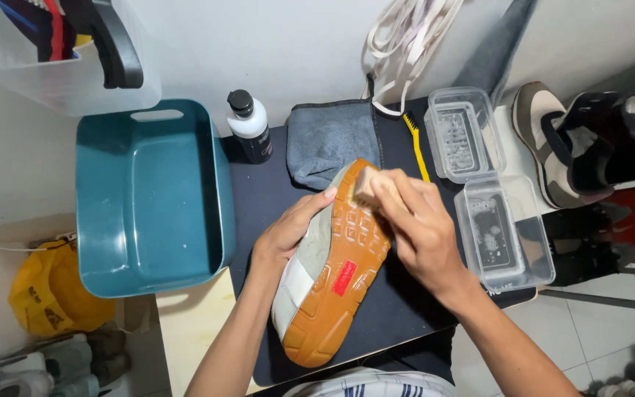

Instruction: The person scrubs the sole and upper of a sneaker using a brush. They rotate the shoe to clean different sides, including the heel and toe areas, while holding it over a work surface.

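Head view, centre of frame: right hand (420, 224) clamped around a small tan scrubbing block (367, 184), pressed onto the toe end of an upturned sneaker (332, 268). Left hand (288, 231) wrapped over the shoe's grey side, fingers curled around the edge just left of the block, thumb toward the toe. Shoe tilted sole-up between both hands, orange-brown gum sole with a red patch, heel pointing to the lower centre, toe to the upper centre. Beneath it, a dark mat (398, 309) on a pale wooden tabletop (192, 323).

Just above the toe, a folded grey cloth (328, 140); beside it to the left, a white bottle with a black cap (250, 129). Right of the hands, a yellow-handled brush (417, 147) and two clear plastic containers (505, 231), one above the other. Left of centre, a teal plastic tub (152, 198). Upper centre, white laces (406, 37) hanging against the wall. Far right, a second sneaker (560, 147) in beige and black. Lower left, a yellow bag (56, 290) on the floor.
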